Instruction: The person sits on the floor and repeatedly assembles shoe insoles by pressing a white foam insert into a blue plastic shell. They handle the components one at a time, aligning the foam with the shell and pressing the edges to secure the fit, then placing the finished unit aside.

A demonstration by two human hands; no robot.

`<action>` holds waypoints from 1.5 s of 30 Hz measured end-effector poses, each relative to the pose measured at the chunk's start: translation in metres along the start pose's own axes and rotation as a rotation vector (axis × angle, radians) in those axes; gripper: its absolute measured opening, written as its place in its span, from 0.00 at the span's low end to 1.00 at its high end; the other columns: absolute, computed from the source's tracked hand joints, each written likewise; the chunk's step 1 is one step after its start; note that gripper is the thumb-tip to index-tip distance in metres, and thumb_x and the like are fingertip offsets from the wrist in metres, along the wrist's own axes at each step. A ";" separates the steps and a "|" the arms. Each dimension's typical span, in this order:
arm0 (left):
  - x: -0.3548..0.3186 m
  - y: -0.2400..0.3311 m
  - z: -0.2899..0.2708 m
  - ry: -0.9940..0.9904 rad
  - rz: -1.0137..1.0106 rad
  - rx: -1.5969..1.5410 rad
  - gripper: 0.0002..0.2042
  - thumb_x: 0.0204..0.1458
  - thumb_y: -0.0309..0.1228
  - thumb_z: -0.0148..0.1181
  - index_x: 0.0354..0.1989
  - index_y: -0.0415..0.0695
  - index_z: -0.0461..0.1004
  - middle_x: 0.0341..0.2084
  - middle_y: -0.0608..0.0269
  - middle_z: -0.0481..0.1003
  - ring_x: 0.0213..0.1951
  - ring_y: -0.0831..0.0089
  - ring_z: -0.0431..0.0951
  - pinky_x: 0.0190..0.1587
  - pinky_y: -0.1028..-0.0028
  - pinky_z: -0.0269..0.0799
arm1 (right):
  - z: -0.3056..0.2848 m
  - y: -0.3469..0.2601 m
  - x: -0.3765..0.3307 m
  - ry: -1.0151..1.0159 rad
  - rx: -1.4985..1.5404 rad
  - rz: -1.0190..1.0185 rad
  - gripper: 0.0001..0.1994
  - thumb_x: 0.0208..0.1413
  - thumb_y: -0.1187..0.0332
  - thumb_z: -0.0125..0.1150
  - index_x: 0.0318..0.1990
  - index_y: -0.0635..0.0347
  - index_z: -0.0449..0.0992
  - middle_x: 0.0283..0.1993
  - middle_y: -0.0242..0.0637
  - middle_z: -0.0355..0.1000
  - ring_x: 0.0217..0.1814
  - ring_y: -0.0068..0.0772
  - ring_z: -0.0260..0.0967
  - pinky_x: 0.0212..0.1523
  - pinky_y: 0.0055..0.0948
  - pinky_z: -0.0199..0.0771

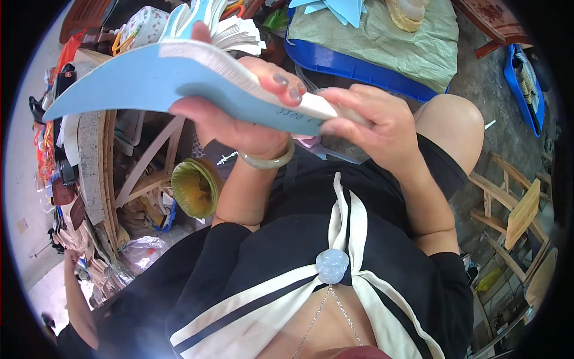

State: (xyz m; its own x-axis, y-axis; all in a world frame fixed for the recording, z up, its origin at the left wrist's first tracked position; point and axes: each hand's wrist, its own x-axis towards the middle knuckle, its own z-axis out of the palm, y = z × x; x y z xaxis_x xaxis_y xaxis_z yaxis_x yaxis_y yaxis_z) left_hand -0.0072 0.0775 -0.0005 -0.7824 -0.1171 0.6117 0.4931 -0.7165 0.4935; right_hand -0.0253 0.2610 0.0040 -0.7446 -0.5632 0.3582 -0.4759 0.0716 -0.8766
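Observation:
A curved stack of light blue shoe insoles with white layered edges is held up in front of me, its broad pointed end to the left. My left hand, with a bangle at the wrist, wraps round the middle; the thumb presses the blue face and the fingers curl over the white edge. At the narrow right end, my right hand pinches the insoles between thumb and fingers. Behind them lies a fanned pile of similar white-edged pieces.
Beyond my hands, a blue tray carries a green woven sack with loose blue sheets. A yellow-green bin stands left, beside a cluttered wooden bench. Right are a wooden stool and another person's arm shows lower left.

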 end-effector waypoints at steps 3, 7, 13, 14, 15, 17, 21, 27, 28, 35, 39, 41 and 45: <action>-0.003 -0.005 -0.013 0.082 -0.147 0.539 0.44 0.52 0.71 0.25 0.70 0.50 0.45 0.39 0.50 0.75 0.31 0.63 0.76 0.41 0.62 0.73 | -0.005 0.011 -0.001 0.066 -0.110 -0.005 0.13 0.44 0.70 0.69 0.39 0.62 0.78 0.30 0.38 0.75 0.31 0.32 0.73 0.33 0.27 0.71; -0.050 -0.001 -0.064 -0.247 -0.943 0.930 0.33 0.46 0.54 0.62 0.52 0.40 0.69 0.30 0.57 0.78 0.31 0.69 0.78 0.33 0.71 0.73 | -0.032 0.011 0.001 0.054 -0.302 0.146 0.11 0.42 0.66 0.67 0.34 0.59 0.79 0.29 0.41 0.76 0.30 0.41 0.74 0.32 0.33 0.74; 0.015 -0.001 0.004 -0.728 0.232 1.883 0.14 0.38 0.35 0.69 0.32 0.43 0.77 0.24 0.58 0.75 0.31 0.61 0.77 0.33 0.66 0.71 | -0.020 0.010 0.016 -0.077 -0.667 -0.025 0.10 0.42 0.62 0.65 0.32 0.54 0.80 0.25 0.42 0.75 0.31 0.43 0.75 0.32 0.37 0.74; 0.026 -0.006 -0.002 -0.802 0.300 1.907 0.12 0.38 0.35 0.68 0.30 0.42 0.78 0.23 0.58 0.75 0.31 0.60 0.77 0.33 0.65 0.71 | -0.015 0.009 0.022 -0.090 -0.657 -0.070 0.11 0.42 0.61 0.65 0.32 0.54 0.80 0.25 0.42 0.75 0.31 0.43 0.75 0.32 0.37 0.74; 0.026 -0.003 -0.013 -0.910 -0.133 1.810 0.13 0.41 0.35 0.66 0.32 0.40 0.77 0.24 0.54 0.75 0.31 0.59 0.77 0.34 0.64 0.70 | -0.013 0.008 0.028 -0.109 -0.644 -0.124 0.11 0.42 0.60 0.65 0.32 0.54 0.80 0.25 0.43 0.75 0.32 0.43 0.75 0.32 0.38 0.74; 0.025 -0.001 -0.024 -0.867 -0.692 1.628 0.14 0.46 0.36 0.64 0.34 0.37 0.76 0.24 0.50 0.76 0.30 0.57 0.77 0.35 0.62 0.70 | -0.023 0.028 0.040 -0.178 -0.273 0.091 0.14 0.45 0.63 0.67 0.41 0.53 0.80 0.25 0.33 0.75 0.24 0.27 0.70 0.27 0.29 0.68; 0.034 -0.002 -0.005 -0.695 -1.072 1.325 0.13 0.52 0.34 0.61 0.39 0.37 0.72 0.24 0.56 0.76 0.26 0.67 0.76 0.33 0.70 0.72 | -0.056 0.030 0.036 -0.172 0.357 0.427 0.18 0.52 0.68 0.63 0.51 0.59 0.74 0.28 0.24 0.74 0.21 0.07 0.60 0.19 0.11 0.52; 0.030 0.000 0.012 -0.414 -1.105 0.922 0.15 0.53 0.32 0.61 0.45 0.38 0.69 0.26 0.63 0.76 0.27 0.78 0.76 0.33 0.76 0.73 | -0.063 0.029 0.024 0.057 0.735 0.349 0.15 0.56 0.73 0.60 0.51 0.62 0.69 0.29 0.28 0.73 0.21 0.05 0.59 0.16 0.08 0.48; 0.026 -0.002 0.013 -0.327 -1.084 0.851 0.15 0.53 0.33 0.60 0.46 0.38 0.69 0.27 0.63 0.76 0.28 0.78 0.76 0.34 0.76 0.73 | -0.062 0.031 0.022 0.084 0.754 0.345 0.15 0.56 0.73 0.60 0.50 0.62 0.69 0.29 0.28 0.73 0.20 0.06 0.59 0.16 0.08 0.48; 0.003 -0.021 0.006 -0.038 -0.913 0.438 0.16 0.58 0.36 0.57 0.50 0.40 0.68 0.32 0.62 0.75 0.32 0.76 0.76 0.36 0.75 0.74 | -0.031 0.035 0.022 0.280 0.902 0.279 0.12 0.56 0.73 0.59 0.47 0.59 0.70 0.33 0.35 0.77 0.24 0.09 0.65 0.19 0.10 0.56; -0.005 -0.033 0.008 0.058 -0.775 0.299 0.17 0.59 0.37 0.56 0.50 0.39 0.67 0.34 0.59 0.76 0.32 0.74 0.77 0.37 0.74 0.75 | -0.017 0.033 0.026 0.320 0.928 0.251 0.11 0.58 0.71 0.58 0.47 0.60 0.70 0.32 0.36 0.76 0.21 0.10 0.64 0.18 0.12 0.60; -0.008 -0.037 0.007 0.087 -0.737 0.253 0.17 0.59 0.36 0.56 0.51 0.39 0.67 0.34 0.58 0.76 0.33 0.73 0.77 0.37 0.74 0.75 | -0.013 0.021 0.031 0.334 0.913 0.243 0.10 0.58 0.70 0.58 0.46 0.60 0.70 0.31 0.34 0.76 0.19 0.12 0.63 0.17 0.14 0.61; -0.006 -0.042 0.016 0.200 -0.679 0.241 0.16 0.59 0.36 0.55 0.50 0.38 0.67 0.36 0.58 0.76 0.34 0.73 0.78 0.38 0.74 0.75 | -0.017 0.021 0.039 0.338 0.648 0.224 0.09 0.58 0.70 0.58 0.44 0.64 0.75 0.31 0.32 0.76 0.22 0.13 0.67 0.19 0.14 0.65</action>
State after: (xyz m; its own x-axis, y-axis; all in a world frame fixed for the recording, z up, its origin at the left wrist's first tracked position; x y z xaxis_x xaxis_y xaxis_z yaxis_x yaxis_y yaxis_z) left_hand -0.0175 0.1189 -0.0148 -0.9873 0.1585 0.0112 -0.0717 -0.5079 0.8584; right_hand -0.0723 0.2540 0.0053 -0.9434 -0.3020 0.1370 -0.0046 -0.4011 -0.9160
